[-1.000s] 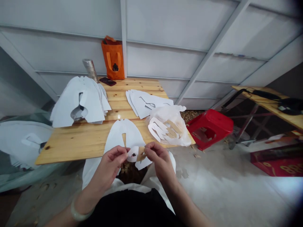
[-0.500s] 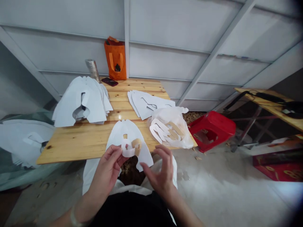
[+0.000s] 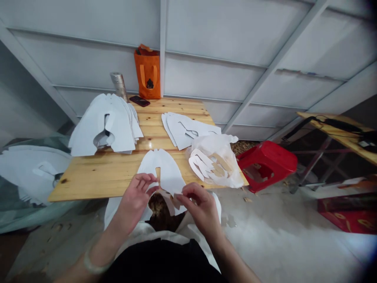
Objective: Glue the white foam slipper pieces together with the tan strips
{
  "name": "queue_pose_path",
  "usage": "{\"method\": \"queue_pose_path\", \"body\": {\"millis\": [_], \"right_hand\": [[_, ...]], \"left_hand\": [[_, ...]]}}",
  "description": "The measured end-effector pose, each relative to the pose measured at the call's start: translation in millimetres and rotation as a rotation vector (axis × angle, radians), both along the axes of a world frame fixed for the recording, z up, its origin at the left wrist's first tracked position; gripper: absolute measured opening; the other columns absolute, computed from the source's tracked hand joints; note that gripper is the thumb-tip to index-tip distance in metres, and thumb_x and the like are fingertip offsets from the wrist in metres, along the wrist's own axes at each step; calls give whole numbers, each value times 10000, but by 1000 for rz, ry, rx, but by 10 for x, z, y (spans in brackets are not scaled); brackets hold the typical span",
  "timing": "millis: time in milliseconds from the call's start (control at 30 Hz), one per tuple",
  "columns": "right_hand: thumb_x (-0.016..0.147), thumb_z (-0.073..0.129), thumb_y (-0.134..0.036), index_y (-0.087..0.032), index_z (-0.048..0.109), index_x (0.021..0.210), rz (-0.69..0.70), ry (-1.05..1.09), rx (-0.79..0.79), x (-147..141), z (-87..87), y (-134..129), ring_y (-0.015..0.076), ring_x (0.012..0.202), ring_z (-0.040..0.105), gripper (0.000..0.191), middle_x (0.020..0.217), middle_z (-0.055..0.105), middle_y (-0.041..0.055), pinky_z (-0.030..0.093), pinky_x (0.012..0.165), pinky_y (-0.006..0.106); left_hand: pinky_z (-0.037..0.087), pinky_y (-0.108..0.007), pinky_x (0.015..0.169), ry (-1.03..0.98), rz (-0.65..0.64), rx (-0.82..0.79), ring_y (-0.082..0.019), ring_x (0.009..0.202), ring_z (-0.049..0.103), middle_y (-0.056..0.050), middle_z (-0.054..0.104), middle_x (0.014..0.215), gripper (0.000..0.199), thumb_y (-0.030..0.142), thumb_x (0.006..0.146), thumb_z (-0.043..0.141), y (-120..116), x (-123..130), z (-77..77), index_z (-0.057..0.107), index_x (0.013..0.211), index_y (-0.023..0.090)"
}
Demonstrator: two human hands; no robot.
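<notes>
In my right hand (image 3: 202, 202), thumb and fingers are closed on one end of a small curved paper strip (image 3: 178, 201), white on one side and tan on the other. My left hand (image 3: 137, 196) is just left of it, fingers loosely bent and apart with nothing clearly held. Between and under the hands, a white arch-shaped paper sheet (image 3: 171, 171) with a central slot lies on the wooden table (image 3: 97, 177), its lower part jutting over the front edge. Part of the strip is blurred against the sheet.
Stacked white cut sheets (image 3: 85, 133) stand at the table's left; more sheets (image 3: 191, 124) lie at the back right. A plastic bag (image 3: 232, 177) holds curved paper pieces. Behind are a phone (image 3: 140, 101), a tape-like roll (image 3: 119, 84) and an orange bag (image 3: 149, 74). A red stool (image 3: 273, 157) stands right.
The curved strip has passed from my left hand to my right and come down toward the sheet's lower edge. My left fingers have parted; my right ones have closed.
</notes>
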State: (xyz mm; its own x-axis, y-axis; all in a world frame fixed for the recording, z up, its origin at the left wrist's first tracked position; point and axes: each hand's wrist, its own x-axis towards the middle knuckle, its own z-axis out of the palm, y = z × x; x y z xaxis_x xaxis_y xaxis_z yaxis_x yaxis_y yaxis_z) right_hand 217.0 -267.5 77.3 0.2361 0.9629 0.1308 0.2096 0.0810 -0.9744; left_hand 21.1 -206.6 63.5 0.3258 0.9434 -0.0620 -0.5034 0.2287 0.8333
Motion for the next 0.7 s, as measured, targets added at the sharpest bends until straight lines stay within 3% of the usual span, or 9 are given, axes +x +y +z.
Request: {"method": "queue_pose_path", "body": {"millis": [67, 133, 200, 333, 500, 700], "right_hand": [[775, 821, -333, -212, 639, 756, 26, 254, -176, 6, -4, 39, 157, 672, 593, 220, 721, 639, -8, 462, 624, 271], [721, 851, -338, -205, 619, 766, 28, 414, -248, -6, -40, 84, 138, 648, 569, 272, 715, 635, -18, 446, 611, 252], [713, 863, -338, -205, 586, 768, 7, 469, -246, -27, -90, 122, 120, 626, 527, 312, 695, 607, -31, 427, 599, 236], [730, 867, -382, -214, 576, 793, -90, 437, -184, -71, -153, 173, 120, 656, 497, 342, 732, 567, -30, 414, 577, 221], [727, 854, -398, -225, 606, 824, -103, 364, -164, -151, -143, 209, 152, 737, 553, 318, 810, 594, -8, 505, 640, 246], [788, 775, -336, -231, 600, 839, -133, 348, -77, -198, -197, 191, 143, 745, 549, 211, 832, 575, -16, 513, 672, 248]], "left_hand": [[517, -322, 1009, 75, -76, 58, -215, 1145, 608, -42, 655, 1151, 481, 284, 663, 961, 36, 9, -92, 668, 1044, 258], [524, -332, 992, 100, -178, 47, -212, 1099, 636, -44, 662, 1138, 549, 282, 649, 983, 36, 39, -175, 645, 1081, 262], [539, -306, 927, 83, -191, 30, -198, 1034, 653, -32, 661, 1100, 563, 388, 660, 985, 15, 71, -230, 632, 1080, 262], [550, -325, 885, 42, -132, 23, -218, 993, 663, -62, 677, 1073, 559, 700, 785, 788, -21, 127, -286, 639, 1039, 225], [548, -294, 826, 222, -78, -66, -196, 897, 676, -20, 725, 936, 375, 427, 760, 887, -26, 202, -303, 661, 966, 211], [523, -253, 777, 329, 106, -121, -163, 821, 655, 11, 719, 863, 300, 372, 704, 895, 50, 174, -266, 690, 844, 204]]}}
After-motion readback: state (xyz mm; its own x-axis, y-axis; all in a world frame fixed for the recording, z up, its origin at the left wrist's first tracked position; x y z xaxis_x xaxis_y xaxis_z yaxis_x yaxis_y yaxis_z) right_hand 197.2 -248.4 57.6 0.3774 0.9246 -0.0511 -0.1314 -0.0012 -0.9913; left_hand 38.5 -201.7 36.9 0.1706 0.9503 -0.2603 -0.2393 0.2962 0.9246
